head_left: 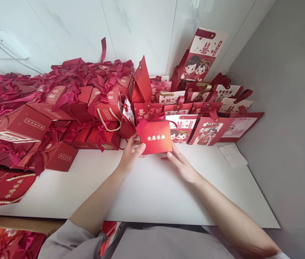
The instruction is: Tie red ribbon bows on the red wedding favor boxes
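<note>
A small red gift box [158, 139] with gold characters and a red ribbon on top stands on the white table [152, 194], just in front of me. My left hand [130, 154] grips its left lower edge with fingers curled around the corner. My right hand [180, 163] touches its lower right corner with the fingertips. Both hands hold the box upright near the row of other boxes.
A big heap of red ribboned gift boxes [47, 111] fills the left and back of the table. Flat and standing red bags with cartoon couples [203, 126] crowd the back right. A white paper slip [231, 154] lies at right. A grey wall runs along the right.
</note>
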`<control>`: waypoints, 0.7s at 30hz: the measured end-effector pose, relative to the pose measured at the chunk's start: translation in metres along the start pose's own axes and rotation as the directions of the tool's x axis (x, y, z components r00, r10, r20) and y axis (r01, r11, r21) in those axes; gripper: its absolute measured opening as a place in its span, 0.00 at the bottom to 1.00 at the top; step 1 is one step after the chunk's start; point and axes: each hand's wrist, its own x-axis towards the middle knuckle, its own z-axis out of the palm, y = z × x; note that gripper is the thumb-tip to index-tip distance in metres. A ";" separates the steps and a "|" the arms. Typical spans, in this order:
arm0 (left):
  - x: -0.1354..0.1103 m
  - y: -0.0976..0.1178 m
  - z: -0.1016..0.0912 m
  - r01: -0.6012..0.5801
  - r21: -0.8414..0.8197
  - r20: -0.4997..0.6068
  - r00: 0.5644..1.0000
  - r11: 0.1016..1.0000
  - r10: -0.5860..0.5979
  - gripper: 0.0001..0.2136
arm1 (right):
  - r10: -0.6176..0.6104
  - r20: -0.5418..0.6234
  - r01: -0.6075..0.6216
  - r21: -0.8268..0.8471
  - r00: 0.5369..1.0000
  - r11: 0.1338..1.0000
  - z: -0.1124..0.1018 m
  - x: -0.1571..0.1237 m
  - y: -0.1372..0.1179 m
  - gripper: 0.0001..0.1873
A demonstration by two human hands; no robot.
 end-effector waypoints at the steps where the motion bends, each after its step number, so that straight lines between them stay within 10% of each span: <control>1: 0.000 0.000 0.000 0.002 0.007 -0.002 1.000 1.000 -0.002 0.36 | 0.005 0.001 -0.005 -0.014 1.000 1.000 0.000 0.000 0.000 0.36; 16: 0.014 -0.012 -0.010 0.006 -0.274 -0.092 0.995 0.962 -0.032 0.28 | -0.197 -0.048 0.186 -0.170 0.979 0.968 0.022 -0.014 -0.008 0.36; 21: 0.004 -0.004 0.005 0.026 -0.250 0.207 0.978 0.968 0.028 0.35 | -0.188 -0.167 0.133 -0.291 0.968 0.947 0.017 -0.015 -0.014 0.35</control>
